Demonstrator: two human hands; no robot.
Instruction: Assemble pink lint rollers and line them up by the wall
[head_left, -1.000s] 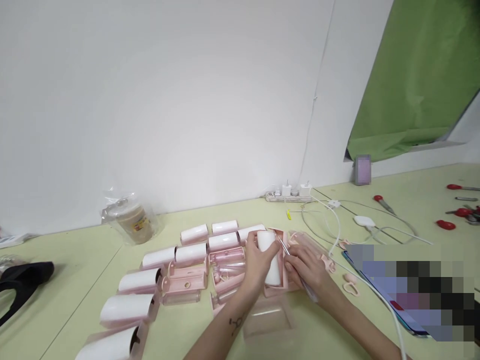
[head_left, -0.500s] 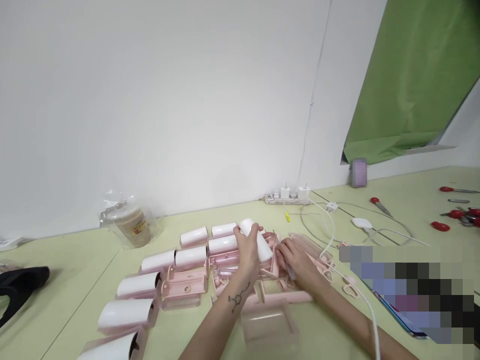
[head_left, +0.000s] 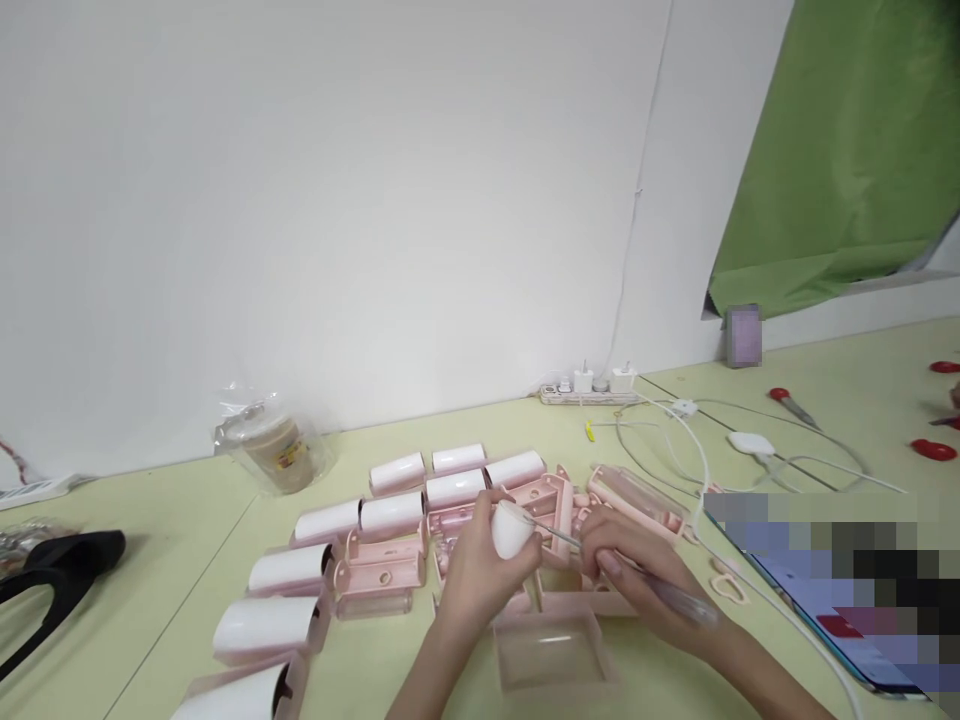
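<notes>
My left hand [head_left: 476, 572] is closed around a white roll [head_left: 510, 530], held end-on above the table. My right hand [head_left: 634, 568] grips a thin clear-handled tool [head_left: 679, 598] like a pen, its metal tip touching the roll's end. Both hands hover over pink plastic holder parts [head_left: 379, 577] and a clear pink lid [head_left: 551, 650] lying near the front edge.
Rows of white rolls in pink cases [head_left: 326, 520] spread left of my hands on the pale green table [head_left: 150, 600]. A phone [head_left: 840, 620] and white cables [head_left: 675, 450] lie to the right; a power strip [head_left: 589, 392], a bagged jar [head_left: 274, 450] and red-handled tools [head_left: 934, 448] are farther back.
My left hand pulled the white roll back toward me from the far row and turned it end-on. My right hand brought the tool's tip up to the roll.
</notes>
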